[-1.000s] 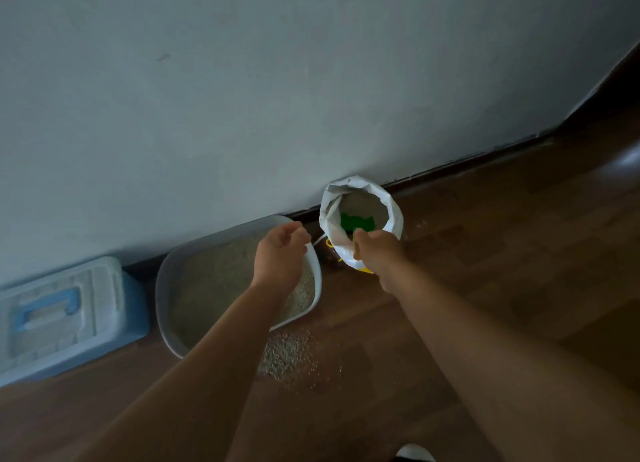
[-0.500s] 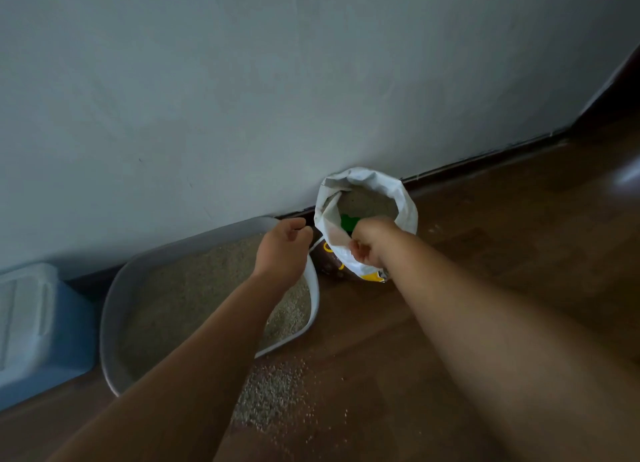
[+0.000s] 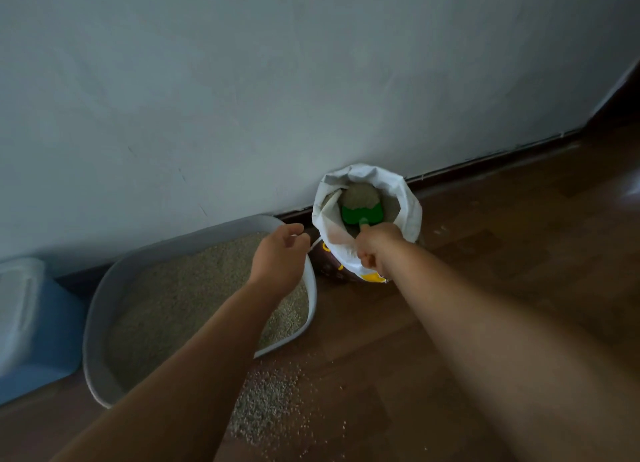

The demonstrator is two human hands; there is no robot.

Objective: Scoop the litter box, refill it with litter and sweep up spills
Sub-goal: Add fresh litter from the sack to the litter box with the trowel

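A grey litter box (image 3: 100, 309) filled with beige litter (image 3: 194, 299) lies on the wooden floor by the wall. To its right stands an open white litter bag (image 3: 408, 212). My right hand (image 3: 375, 247) grips the handle of a green scoop (image 3: 362, 214), which sits inside the bag's mouth heaped with litter. My left hand (image 3: 278, 257) hovers over the box's right end with curled fingers. It pinches a thin white strip (image 3: 316, 243) that runs to the bag. Spilled litter (image 3: 266, 402) is scattered on the floor in front of the box.
A blue container with a white lid (image 3: 34, 323) stands left of the litter box against the wall (image 3: 311, 81). A dark baseboard (image 3: 485, 160) runs along the wall. Bare wooden floor (image 3: 502, 254) stretches to the right of the bag.
The green scoop has come up inside the bag and now shows a heap of litter. My right hand has shifted slightly right. My left hand has stayed in place.
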